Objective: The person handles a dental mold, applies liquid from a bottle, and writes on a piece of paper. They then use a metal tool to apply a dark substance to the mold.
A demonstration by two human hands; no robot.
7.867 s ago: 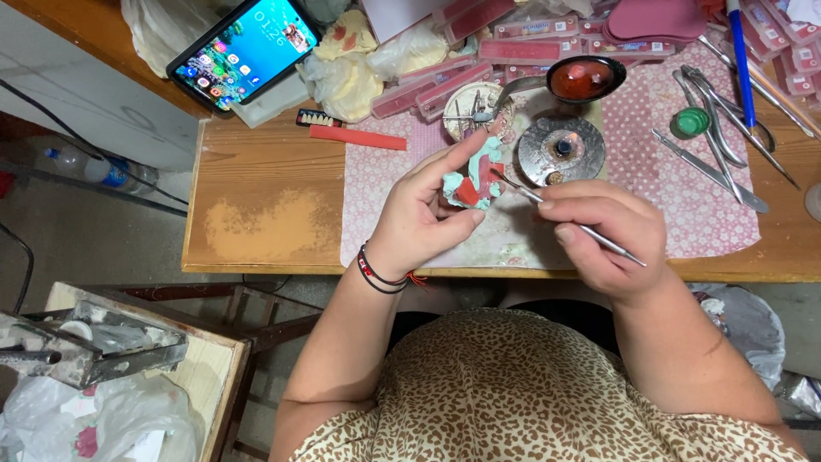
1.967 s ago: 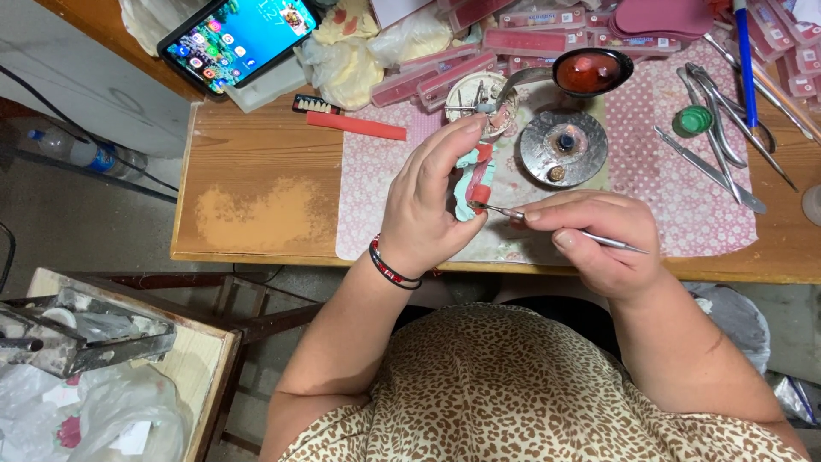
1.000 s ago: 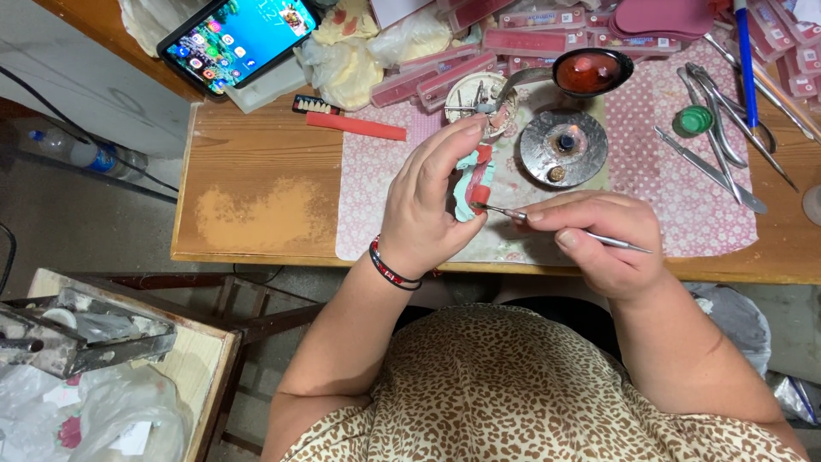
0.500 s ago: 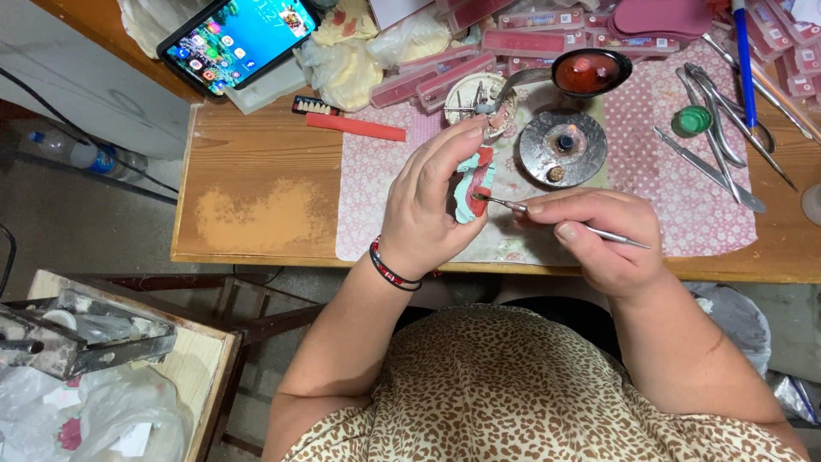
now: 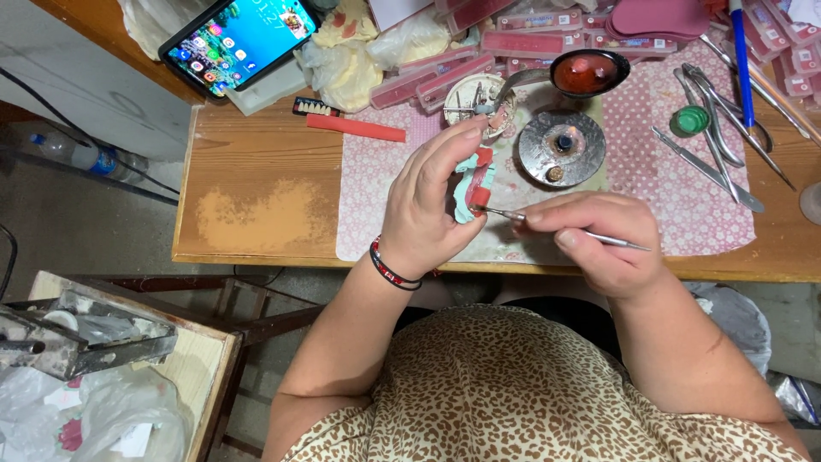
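Fingers of the left hand [image 5: 428, 205] curled around a pale green dental cast [image 5: 469, 184] with red wax patches, holding it above the pink dotted mat [image 5: 684, 214]; the right hand [image 5: 599, 239] pinched a slim metal tool [image 5: 556, 229], its tip touching the cast's lower edge; a round metal dish [image 5: 560, 147] sat just beyond.

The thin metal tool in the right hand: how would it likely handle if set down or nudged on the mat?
The thin metal tool looks slender, so probably light and stiff. Its shaft seems round, so it might roll on the patterned mat. The right hand pinches it pen-style, its tip at the teal and red model in the left hand.
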